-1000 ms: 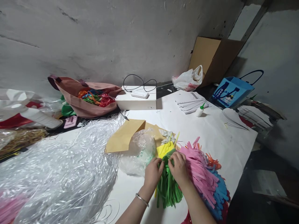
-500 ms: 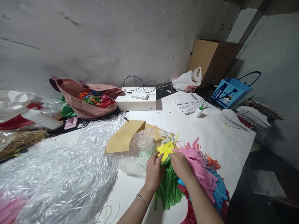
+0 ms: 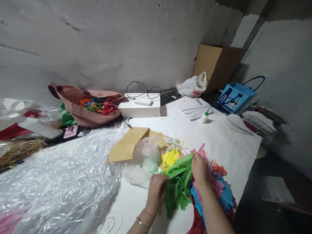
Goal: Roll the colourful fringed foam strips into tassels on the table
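Note:
A strip of green fringed paper [image 3: 179, 187] stretches between my two hands, its cut fringe hanging down over the table. My left hand [image 3: 157, 190] is closed on its left end, and my right hand [image 3: 200, 167] pinches the upper right end. Just behind the green strip lies yellow fringed paper [image 3: 170, 158]. Pink fringe [image 3: 215, 183], blue fringe [image 3: 226, 195] and orange fringe [image 3: 218, 168] are heaped to the right, partly behind my right forearm. Red fringe [image 3: 196, 221] shows below, between my arms.
Shiny clear strands [image 3: 68, 182] pile up on the left. Brown paper [image 3: 128, 144] and a crumpled plastic bag [image 3: 138, 169] lie ahead. Farther back are a glue bottle [image 3: 204, 117], paper sheets [image 3: 192, 109], a white box [image 3: 140, 110], a pink bag [image 3: 85, 118] and a blue bag [image 3: 235, 97].
The green fringed paper has been lifted and pulled out taut. My right hand moved up and right with one end; my left hand moved slightly down and left.

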A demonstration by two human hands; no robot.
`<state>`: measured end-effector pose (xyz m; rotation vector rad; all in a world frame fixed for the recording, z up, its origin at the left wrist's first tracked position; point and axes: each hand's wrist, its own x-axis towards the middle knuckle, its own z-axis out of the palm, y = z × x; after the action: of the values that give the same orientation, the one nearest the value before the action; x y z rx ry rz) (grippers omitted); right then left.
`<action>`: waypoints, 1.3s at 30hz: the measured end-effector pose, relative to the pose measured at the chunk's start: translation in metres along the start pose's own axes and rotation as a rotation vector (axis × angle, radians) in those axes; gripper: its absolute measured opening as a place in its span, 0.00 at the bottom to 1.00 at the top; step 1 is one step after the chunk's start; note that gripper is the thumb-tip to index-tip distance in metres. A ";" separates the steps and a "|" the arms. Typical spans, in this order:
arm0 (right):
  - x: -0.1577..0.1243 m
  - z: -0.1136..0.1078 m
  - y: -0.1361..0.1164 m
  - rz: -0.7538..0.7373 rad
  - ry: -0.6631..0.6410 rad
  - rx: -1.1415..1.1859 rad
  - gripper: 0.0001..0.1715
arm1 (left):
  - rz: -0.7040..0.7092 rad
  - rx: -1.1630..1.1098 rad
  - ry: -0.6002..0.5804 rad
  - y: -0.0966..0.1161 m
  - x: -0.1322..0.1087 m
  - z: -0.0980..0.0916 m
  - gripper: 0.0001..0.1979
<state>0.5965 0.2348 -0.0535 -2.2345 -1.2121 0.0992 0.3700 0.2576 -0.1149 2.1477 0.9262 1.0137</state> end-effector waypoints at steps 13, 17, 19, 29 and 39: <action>0.010 -0.068 0.033 0.164 0.325 0.025 0.25 | -0.753 -0.397 0.248 -0.039 0.017 -0.007 0.29; 0.007 -0.103 0.023 0.090 0.479 -0.032 0.25 | -0.752 -0.284 0.246 -0.047 0.028 -0.013 0.29; 0.002 -0.123 0.014 0.016 0.566 -0.066 0.23 | -0.721 -0.220 0.258 -0.036 0.033 -0.017 0.30; -0.086 -0.169 -0.064 -0.776 0.444 -0.103 0.19 | 0.265 -0.127 -0.039 0.175 0.038 -0.046 0.36; -0.227 -0.164 -0.102 -0.987 0.255 0.040 0.17 | 0.152 -0.349 -0.347 0.144 -0.050 -0.082 0.25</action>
<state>0.4426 0.0234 0.0890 -1.3394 -1.9653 -0.5196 0.3280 0.1510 0.0146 2.0260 0.3948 0.7695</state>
